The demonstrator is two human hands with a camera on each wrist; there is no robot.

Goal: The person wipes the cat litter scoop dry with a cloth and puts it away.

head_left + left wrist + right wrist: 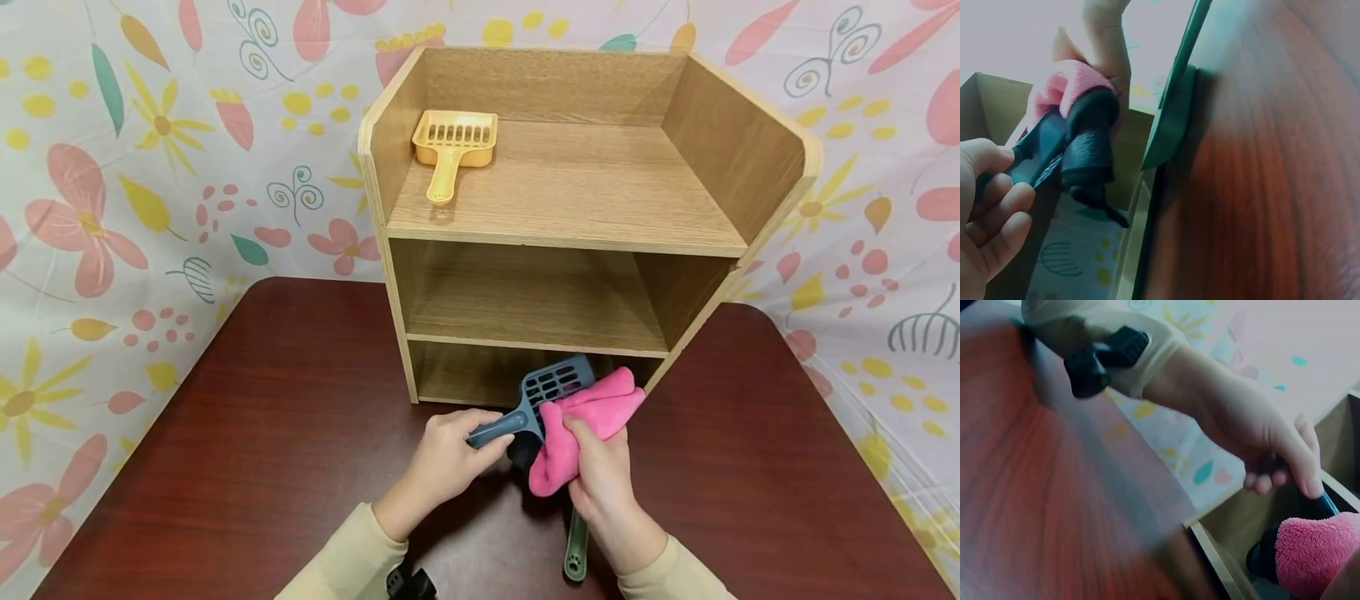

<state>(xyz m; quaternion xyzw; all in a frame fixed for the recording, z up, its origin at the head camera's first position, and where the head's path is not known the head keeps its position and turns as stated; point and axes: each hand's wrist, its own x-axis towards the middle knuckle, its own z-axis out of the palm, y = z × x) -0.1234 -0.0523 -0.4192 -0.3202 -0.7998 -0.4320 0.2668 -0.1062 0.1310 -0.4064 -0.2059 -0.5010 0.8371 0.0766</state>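
Observation:
A blue litter scoop (558,382) with a slotted head is tilted in front of the shelf. My left hand (453,450) pinches its handle between thumb and fingers. My right hand (606,475) grips a folded pink cloth (600,408), which overlaps the scoop's head and neck. Under the scoop, beside the cloth, is a black cylindrical object (1090,150) with a short cord-like end; its kind is unclear. A green scoop (576,546) lies on the table below my right hand, its head largely hidden in the head view.
A wooden three-level shelf (555,242) stands at the back of the dark red table (285,433). On its top level, at the left, lies a yellow litter scoop (453,142). A flower-patterned sheet (165,208) hangs behind. The left wrist carries a black camera (1104,359).

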